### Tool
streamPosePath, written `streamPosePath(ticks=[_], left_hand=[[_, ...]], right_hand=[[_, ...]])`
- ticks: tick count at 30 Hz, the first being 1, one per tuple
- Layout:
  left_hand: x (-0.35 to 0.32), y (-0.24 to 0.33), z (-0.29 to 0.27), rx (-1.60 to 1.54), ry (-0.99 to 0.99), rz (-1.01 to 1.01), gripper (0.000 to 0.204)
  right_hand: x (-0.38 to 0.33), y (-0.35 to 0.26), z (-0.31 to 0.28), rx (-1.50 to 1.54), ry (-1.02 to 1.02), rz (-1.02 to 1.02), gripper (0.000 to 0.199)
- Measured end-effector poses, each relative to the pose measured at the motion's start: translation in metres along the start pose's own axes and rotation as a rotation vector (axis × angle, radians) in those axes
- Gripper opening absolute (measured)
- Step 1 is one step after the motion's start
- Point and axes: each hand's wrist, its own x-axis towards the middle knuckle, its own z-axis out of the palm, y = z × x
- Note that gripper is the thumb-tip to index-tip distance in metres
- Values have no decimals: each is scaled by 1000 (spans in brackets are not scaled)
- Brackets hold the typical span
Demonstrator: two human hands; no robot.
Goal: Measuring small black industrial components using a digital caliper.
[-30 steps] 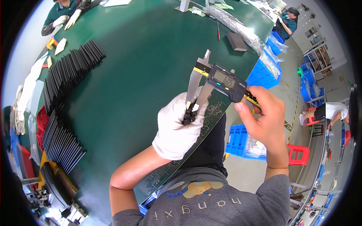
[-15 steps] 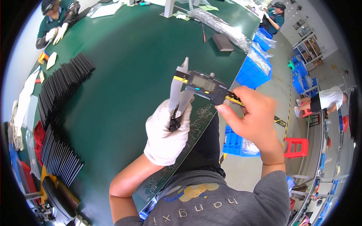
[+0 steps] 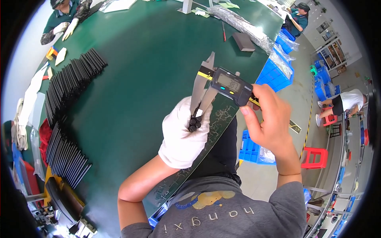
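A white knitted glove covers my left hand [image 3: 180,135], which is closed around a few slim black rods [image 3: 194,124]; their round ends poke out of the fist. My bare right hand [image 3: 272,119] grips a digital caliper [image 3: 231,87] by its slider, thumb and fingers on either side of the beam. The caliper's long jaws reach down to the rods in my left hand, and a dark rod lies between the jaw tips; exact contact is hard to make out. The display faces up toward me.
On the green table [image 3: 135,79], a long pile of black rods [image 3: 73,79] and thinner rods [image 3: 67,156] lie at left. A dark block [image 3: 243,42], a red pen [image 3: 224,31] and bubble wrap [image 3: 238,23] lie farther off. Blue crates [image 3: 276,73] stand beside the table. A co-worker [image 3: 65,20] sits far left.
Both hands and the caliper appear a little farther right, and the whole view has shifted slightly the same way. The caliper is tilted a bit more. The grips are unchanged.
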Motion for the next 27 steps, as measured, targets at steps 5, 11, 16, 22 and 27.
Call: streamPosePath(ticks=[5, 11, 16, 22, 27], left_hand=[[-1, 6, -1, 7, 0, -60, 19], [0, 10, -6, 23, -8, -57, 27], [1, 11, -6, 53, -9, -33, 32], [1, 12, -5, 60, 12, -46, 31], [0, 11, -5, 1, 34, -121, 31]], right_hand=[[-6, -10, -7, 87, -17, 98, 37], [-13, -15, -9, 167, -18, 137, 55], [-15, -19, -8, 164, -44, 175, 55], [-17, -24, -9, 134, -44, 191, 54], [-19, -30, -7, 132, -22, 232, 54]])
